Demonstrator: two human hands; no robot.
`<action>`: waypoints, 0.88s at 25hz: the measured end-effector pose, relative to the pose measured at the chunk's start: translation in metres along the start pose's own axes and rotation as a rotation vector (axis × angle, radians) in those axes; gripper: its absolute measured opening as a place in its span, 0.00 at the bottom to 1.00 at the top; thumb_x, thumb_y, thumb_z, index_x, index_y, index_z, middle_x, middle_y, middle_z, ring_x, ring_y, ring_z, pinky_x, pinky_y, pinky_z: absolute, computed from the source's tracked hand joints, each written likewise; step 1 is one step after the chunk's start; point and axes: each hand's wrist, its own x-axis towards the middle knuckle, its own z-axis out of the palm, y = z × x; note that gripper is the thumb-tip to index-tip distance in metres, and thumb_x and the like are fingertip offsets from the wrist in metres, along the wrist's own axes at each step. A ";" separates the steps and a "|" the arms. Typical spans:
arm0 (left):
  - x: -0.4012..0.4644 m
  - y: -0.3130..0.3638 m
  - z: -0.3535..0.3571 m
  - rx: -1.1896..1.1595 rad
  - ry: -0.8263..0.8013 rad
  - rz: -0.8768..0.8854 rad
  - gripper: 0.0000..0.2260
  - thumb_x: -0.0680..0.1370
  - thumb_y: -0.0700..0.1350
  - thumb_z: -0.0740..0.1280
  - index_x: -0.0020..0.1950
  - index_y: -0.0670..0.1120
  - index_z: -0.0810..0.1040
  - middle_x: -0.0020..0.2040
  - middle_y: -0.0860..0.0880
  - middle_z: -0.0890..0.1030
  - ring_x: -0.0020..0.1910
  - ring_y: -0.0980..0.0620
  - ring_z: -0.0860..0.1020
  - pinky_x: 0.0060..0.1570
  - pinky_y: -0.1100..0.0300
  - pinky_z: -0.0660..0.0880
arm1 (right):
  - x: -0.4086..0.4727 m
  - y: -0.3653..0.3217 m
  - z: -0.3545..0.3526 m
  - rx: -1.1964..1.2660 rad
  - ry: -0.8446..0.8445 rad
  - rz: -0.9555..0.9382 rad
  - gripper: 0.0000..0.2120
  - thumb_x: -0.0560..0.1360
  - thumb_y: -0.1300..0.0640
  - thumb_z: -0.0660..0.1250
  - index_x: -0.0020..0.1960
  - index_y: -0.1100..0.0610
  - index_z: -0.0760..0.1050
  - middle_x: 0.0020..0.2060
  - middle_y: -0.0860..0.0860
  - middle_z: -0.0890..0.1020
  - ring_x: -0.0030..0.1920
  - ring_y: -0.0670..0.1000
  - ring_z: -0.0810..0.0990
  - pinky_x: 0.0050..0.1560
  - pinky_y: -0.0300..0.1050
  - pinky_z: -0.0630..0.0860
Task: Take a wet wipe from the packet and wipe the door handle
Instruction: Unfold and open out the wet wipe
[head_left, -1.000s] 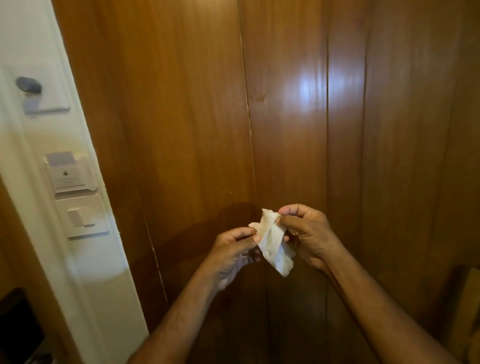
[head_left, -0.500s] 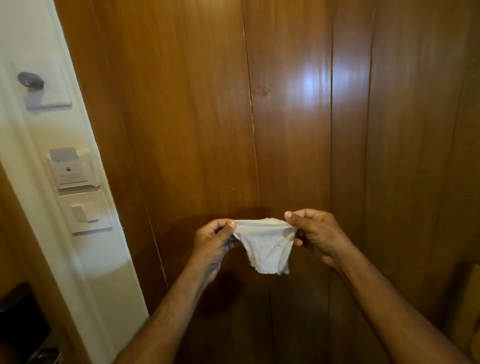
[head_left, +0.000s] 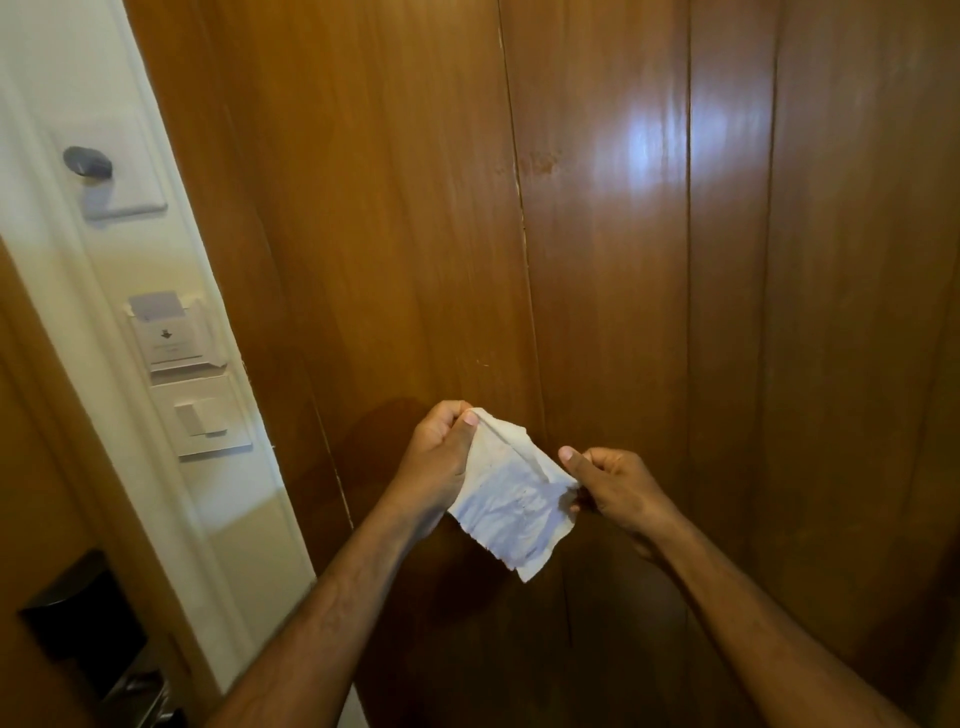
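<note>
While your left hand (head_left: 441, 457) pinches the wet wipe's (head_left: 511, 501) upper corner, your right hand (head_left: 613, 486) pinches its opposite edge, stretching it before the wood panelling (head_left: 597, 260).

My forearms are bare all the way up to the bottom edge of the view; no sleeve or cuff shows on either. My left hand (head_left: 441, 457) and right hand (head_left: 618, 488) carry no glove, ring, watch or band. The thumbnails that show are short and plain, and fine hair covers both forearms.
</note>
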 end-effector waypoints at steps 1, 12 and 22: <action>-0.001 0.004 -0.003 0.039 -0.005 0.004 0.08 0.87 0.54 0.58 0.55 0.53 0.75 0.56 0.45 0.78 0.53 0.46 0.81 0.44 0.58 0.77 | 0.000 0.004 0.002 0.015 -0.012 -0.013 0.25 0.72 0.42 0.67 0.41 0.67 0.75 0.42 0.66 0.82 0.40 0.56 0.80 0.47 0.50 0.78; -0.026 -0.002 -0.078 0.343 0.064 -0.077 0.10 0.86 0.58 0.57 0.55 0.55 0.73 0.56 0.46 0.78 0.54 0.46 0.80 0.42 0.59 0.76 | 0.000 0.010 0.060 0.619 -0.955 0.230 0.28 0.76 0.56 0.71 0.72 0.64 0.67 0.64 0.62 0.75 0.61 0.60 0.80 0.60 0.55 0.77; -0.167 -0.093 -0.193 1.099 0.815 -0.023 0.15 0.85 0.43 0.59 0.64 0.39 0.81 0.56 0.40 0.85 0.53 0.39 0.84 0.52 0.45 0.81 | -0.004 0.024 0.179 0.696 -0.746 0.306 0.20 0.72 0.51 0.61 0.55 0.64 0.80 0.52 0.65 0.83 0.51 0.61 0.85 0.49 0.55 0.82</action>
